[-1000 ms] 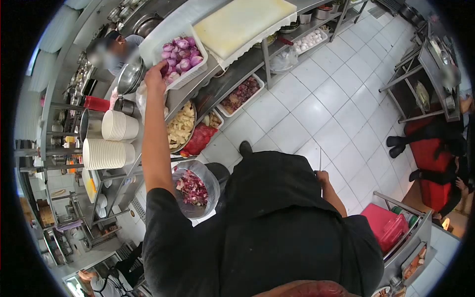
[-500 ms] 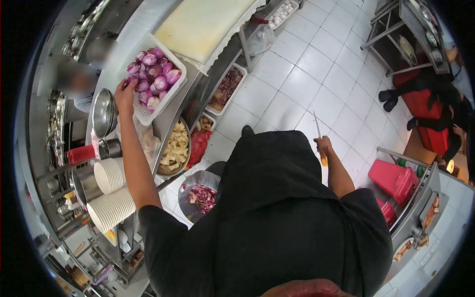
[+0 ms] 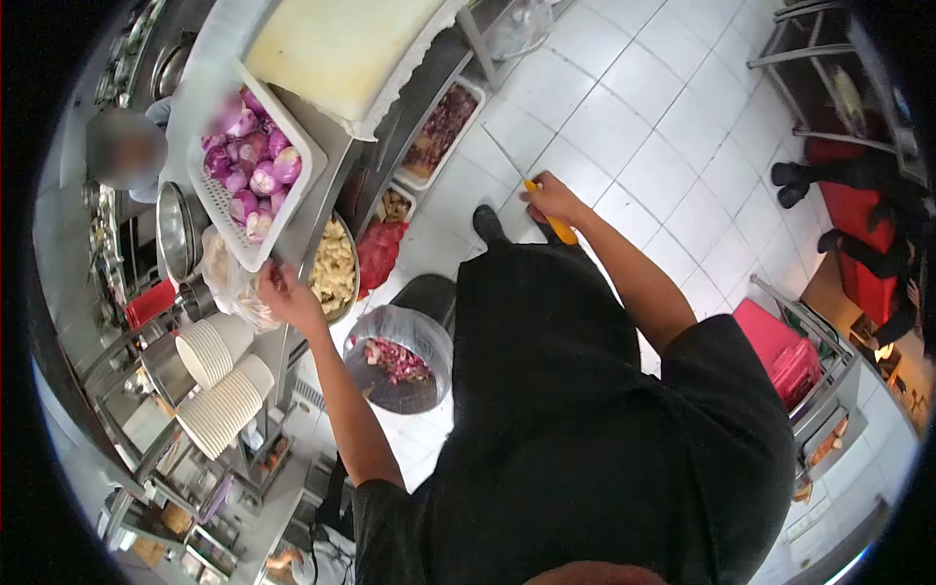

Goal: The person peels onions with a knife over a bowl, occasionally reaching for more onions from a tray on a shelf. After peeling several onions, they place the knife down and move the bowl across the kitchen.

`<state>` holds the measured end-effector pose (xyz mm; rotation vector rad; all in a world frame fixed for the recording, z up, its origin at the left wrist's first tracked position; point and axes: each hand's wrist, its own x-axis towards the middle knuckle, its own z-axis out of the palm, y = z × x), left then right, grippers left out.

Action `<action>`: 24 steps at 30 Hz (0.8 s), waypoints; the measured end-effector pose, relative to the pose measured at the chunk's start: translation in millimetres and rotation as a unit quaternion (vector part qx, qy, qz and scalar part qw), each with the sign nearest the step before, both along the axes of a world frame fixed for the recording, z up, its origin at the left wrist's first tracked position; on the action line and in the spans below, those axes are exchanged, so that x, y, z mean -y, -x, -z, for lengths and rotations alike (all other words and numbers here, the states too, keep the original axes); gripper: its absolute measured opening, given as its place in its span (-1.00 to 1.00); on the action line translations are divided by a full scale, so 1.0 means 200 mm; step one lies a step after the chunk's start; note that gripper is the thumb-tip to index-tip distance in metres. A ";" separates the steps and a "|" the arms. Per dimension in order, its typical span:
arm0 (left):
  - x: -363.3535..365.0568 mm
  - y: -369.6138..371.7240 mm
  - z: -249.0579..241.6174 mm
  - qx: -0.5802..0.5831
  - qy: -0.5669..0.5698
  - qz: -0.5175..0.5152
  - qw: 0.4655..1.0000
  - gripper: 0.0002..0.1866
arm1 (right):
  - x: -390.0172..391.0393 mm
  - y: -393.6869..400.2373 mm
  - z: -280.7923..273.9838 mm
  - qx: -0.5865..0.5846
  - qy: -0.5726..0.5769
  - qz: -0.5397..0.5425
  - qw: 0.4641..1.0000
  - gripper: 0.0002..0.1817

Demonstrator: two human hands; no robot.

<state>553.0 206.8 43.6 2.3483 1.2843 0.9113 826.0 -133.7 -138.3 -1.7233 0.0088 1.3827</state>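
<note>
My right hand (image 3: 554, 200) grips a knife (image 3: 550, 213) by its yellow handle, the thin blade pointing forward over the floor. On the steel counter stands a white perforated basket (image 3: 258, 252) of peeled red onions (image 3: 265, 177). My left hand (image 3: 286, 291) is at the near end of this basket, fingers loosely curled and apart, slightly blurred. Beside that hand lies a clear plastic bag (image 3: 229, 278). To its right is a bowl of pale peeled pieces (image 3: 333, 268). Below, a lined bin (image 3: 441, 341) on the floor contains onion scraps (image 3: 398, 360).
A pale cutting board (image 3: 336, 49) lies on the counter beyond the basket. Stacked white containers (image 3: 226, 405) and metal bowls (image 3: 175, 229) flank it on the left. Under the counter are a red mesh sack (image 3: 382, 253) and a tray (image 3: 441, 136). People are nearby on both sides.
My left hand has left the onions and come back to the basket's near end. My right hand has swung forward and inward with the knife. The view has shifted.
</note>
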 end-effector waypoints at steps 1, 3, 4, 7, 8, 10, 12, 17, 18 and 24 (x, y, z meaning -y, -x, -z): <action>0.00 0.00 0.02 -0.086 -0.056 0.027 0.994 -0.63 | -0.08 -0.01 0.01 -0.067 -0.033 0.039 0.996 -0.52; -0.02 -0.02 0.02 -0.172 -0.046 0.045 0.983 -0.48 | -0.25 -0.02 0.02 -0.113 -0.049 0.060 0.991 -0.60; -0.02 -0.02 0.03 -0.202 -0.050 0.046 0.977 -0.46 | -0.29 -0.02 0.06 -0.136 -0.053 0.067 0.987 -0.64; 0.01 -0.02 -0.03 -0.295 -0.051 0.055 0.952 -0.42 | -0.45 -0.02 0.24 -0.164 -0.084 0.037 0.982 -0.65; 0.00 -0.03 -0.03 -0.315 -0.063 0.071 0.944 -0.44 | -0.50 -0.01 0.31 -0.183 -0.083 0.066 0.977 -0.70; -0.04 -0.04 -0.02 -0.365 -0.085 0.096 0.922 -0.54 | -0.60 -0.02 0.39 -0.193 -0.076 0.070 0.976 -0.73; -0.06 -0.06 -0.02 -0.352 -0.038 0.088 0.931 -0.59 | -0.69 -0.07 0.49 -0.201 -0.078 0.075 0.974 -0.74; -0.10 -0.05 -0.02 -0.370 -0.033 0.089 0.924 -0.62 | -0.90 -0.15 0.72 -0.181 -0.089 0.088 0.975 -0.72; -0.11 -0.05 -0.02 -0.353 -0.022 0.094 0.931 -0.62 | -0.93 -0.16 0.75 -0.184 -0.097 0.095 0.974 -0.73; -0.08 -0.08 -0.03 -0.341 0.028 0.046 0.938 -0.61 | -1.16 -0.18 1.01 -0.213 -0.096 0.088 0.968 -0.79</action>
